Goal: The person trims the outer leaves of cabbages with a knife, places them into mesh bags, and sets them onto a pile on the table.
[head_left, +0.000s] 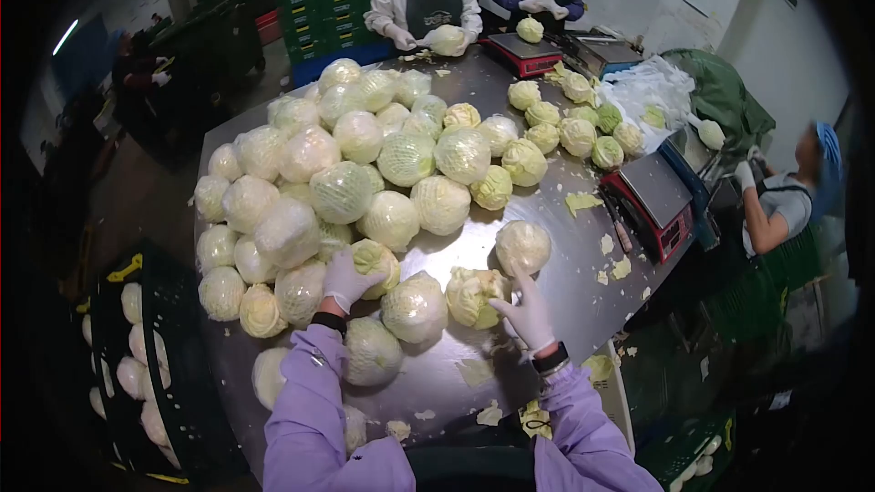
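Observation:
My left hand (348, 281), in a white glove, curls around the left side of a yellow-green cabbage (375, 258), its thumb along the lower edge. My right hand (530, 312), also gloved, has its fingers spread. Its index finger points up to the underside of a wrapped pale cabbage (523, 247), and its thumb reaches the side of a bare, leafy cabbage (474, 297). Between my hands sits a cabbage in clear film and foam net (414, 308). Another netted cabbage (372, 352) lies just below my left hand.
A pile of wrapped cabbages (342, 191) covers the left of the metal table (456, 374). Red scales (649, 196), a knife (620, 228) and leaf scraps lie at right. Crates of cabbages (146, 374) stand lower left. Co-workers (428, 5) stand at the far side and right.

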`<state>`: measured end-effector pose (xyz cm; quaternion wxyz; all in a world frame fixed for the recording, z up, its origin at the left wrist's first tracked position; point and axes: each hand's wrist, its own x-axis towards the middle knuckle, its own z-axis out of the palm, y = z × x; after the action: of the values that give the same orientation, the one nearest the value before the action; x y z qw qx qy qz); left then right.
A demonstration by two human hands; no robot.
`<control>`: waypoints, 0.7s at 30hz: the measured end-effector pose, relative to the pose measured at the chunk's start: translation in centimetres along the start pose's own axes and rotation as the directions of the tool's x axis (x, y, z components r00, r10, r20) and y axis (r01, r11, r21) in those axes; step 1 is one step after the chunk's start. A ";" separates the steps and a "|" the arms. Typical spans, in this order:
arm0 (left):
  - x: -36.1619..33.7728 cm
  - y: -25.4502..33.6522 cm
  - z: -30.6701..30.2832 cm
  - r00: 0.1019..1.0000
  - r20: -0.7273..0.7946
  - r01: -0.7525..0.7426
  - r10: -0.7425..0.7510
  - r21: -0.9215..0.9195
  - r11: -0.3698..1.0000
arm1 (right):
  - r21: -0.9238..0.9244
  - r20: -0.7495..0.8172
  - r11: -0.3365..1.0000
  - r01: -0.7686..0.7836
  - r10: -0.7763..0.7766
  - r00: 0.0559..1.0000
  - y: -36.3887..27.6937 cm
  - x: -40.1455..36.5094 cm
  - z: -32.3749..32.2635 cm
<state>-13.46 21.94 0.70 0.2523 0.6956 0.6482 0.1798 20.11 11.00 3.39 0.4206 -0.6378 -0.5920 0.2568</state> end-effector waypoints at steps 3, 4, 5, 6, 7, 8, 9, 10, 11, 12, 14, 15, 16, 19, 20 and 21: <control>0.5 -1.0 2.5 0.989 -0.135 -0.051 0.055 0.028 0.998 | -0.110 0.108 0.993 0.037 -0.025 0.994 0.8 0.8 0.5; 0.4 -1.6 2.8 0.978 -0.191 -0.086 0.079 -0.028 0.996 | -0.071 0.225 0.996 -0.055 0.070 0.972 1.3 1.0 0.6; 0.4 -2.2 3.0 0.964 -0.249 -0.122 0.097 -0.085 0.989 | -0.067 0.209 0.996 -0.062 0.075 0.975 1.6 0.5 0.4; 0.4 -2.4 2.6 0.976 -0.197 -0.126 0.095 -0.149 0.981 | -0.040 0.160 0.999 0.004 0.002 0.987 2.2 -0.6 0.0; 0.5 -2.1 2.4 0.975 -0.196 -0.136 0.107 -0.146 0.980 | -0.018 0.109 0.997 0.074 -0.071 0.991 2.8 -1.7 -0.4; 0.5 -1.7 2.2 0.985 -0.175 -0.031 0.007 -0.134 0.991 | -0.016 0.092 0.990 0.142 -0.139 0.986 3.5 -2.7 -0.8; 0.4 -1.0 2.1 0.983 -0.157 0.080 -0.099 -0.125 0.989 | -0.022 0.091 0.989 0.145 -0.143 0.986 3.7 -3.1 -1.6; 0.3 0.2 1.9 0.982 -0.128 0.124 -0.139 -0.116 0.985 | 0.035 0.152 0.999 -0.026 0.021 0.988 3.6 -3.3 -2.6; 0.5 0.3 2.2 0.981 -0.130 0.127 -0.142 -0.123 0.984 | 0.081 0.221 0.976 -0.202 0.180 0.959 4.0 -3.5 -3.5; 0.7 0.3 2.6 0.989 -0.074 0.117 -0.128 -0.138 0.983 | 0.224 0.133 0.950 -0.219 0.193 0.972 7.0 -2.6 -3.3; 0.9 0.0 3.2 0.993 -0.021 0.108 -0.112 -0.151 0.983 | 0.315 0.002 0.904 -0.289 0.304 0.953 7.0 0.7 -4.5; 0.7 -0.2 3.5 0.998 -0.027 0.041 -0.052 -0.301 0.953 | 0.415 -0.116 0.844 -0.341 0.420 0.900 6.7 2.4 -5.0; 0.5 -0.5 3.6 0.999 -0.040 -0.027 0.011 -0.437 0.899 | 0.423 -0.114 0.840 -0.341 0.422 0.899 8.1 3.9 -4.7; 0.5 -1.8 4.1 0.993 -0.079 0.023 -0.092 -0.623 0.782 | 0.517 -0.117 0.796 -0.315 0.431 0.895 11.9 7.2 -3.3; 0.5 -2.0 3.9 0.993 -0.075 0.022 -0.086 -0.616 0.788 | 0.604 0.052 0.681 -0.414 0.484 0.873 12.0 7.5 -3.2; 0.4 -2.4 3.7 0.989 -0.006 0.100 -0.149 -0.714 0.693 | 0.657 0.225 0.552 -0.513 0.506 0.833 12.0 7.9 -3.2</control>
<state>-13.24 21.93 -3.68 0.4921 0.4926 0.5818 0.4204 30.54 18.55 -3.69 0.5322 -0.5742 -0.2427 0.5728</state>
